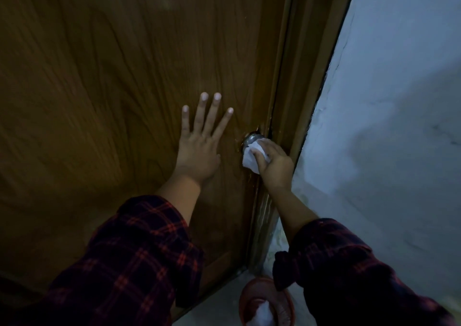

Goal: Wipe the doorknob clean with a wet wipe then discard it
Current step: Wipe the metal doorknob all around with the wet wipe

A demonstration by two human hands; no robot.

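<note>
R hand [274, 162] is gripping the wet wipe [250, 160], pressing it on the doorknob [251, 139] just beyond its fingertips, w/ L hand [199, 148] lying flat, fingers spread, on the door [112, 89] beside it.

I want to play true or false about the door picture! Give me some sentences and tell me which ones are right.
1. The left hand lies flat on the wooden door. True.
2. The right hand presses a white wipe on the doorknob. True.
3. The wipe is blue. False: it is white.
4. A red bin stands on the floor below the right arm. True.
5. The sleeves are plain yellow. False: they are dark with a red check.
</note>
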